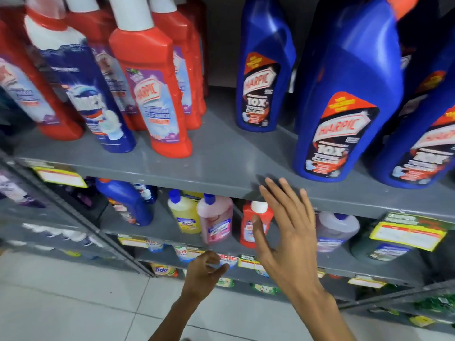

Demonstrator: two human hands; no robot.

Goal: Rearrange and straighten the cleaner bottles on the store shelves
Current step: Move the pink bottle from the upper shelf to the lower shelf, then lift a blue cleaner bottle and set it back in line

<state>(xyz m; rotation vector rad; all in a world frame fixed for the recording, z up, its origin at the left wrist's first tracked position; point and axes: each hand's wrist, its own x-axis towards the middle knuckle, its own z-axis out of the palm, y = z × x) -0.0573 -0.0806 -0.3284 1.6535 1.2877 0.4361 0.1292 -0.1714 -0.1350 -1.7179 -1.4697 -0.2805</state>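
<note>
On the grey upper shelf (221, 156) stand red Harpic bottles (152, 99) with white caps at the left, with a dark blue Domestos bottle (91, 102) among them. Blue Harpic bottles (344, 107) stand at the right, and one blue Harpic bottle (264, 70) sits further back. My right hand (288, 232) is open with fingers spread, raised in front of the shelf edge and a small red bottle (253, 225) on the shelf below. My left hand (204, 274) hangs lower, fingers loosely curled, holding nothing.
The lower shelf holds a yellow bottle (183, 212), a pink bottle (216, 222), a blue bottle (128, 205) and a pale purple bottle (334, 230). Yellow price tags (406, 235) hang on the shelf edges. White floor tiles (73, 303) lie below.
</note>
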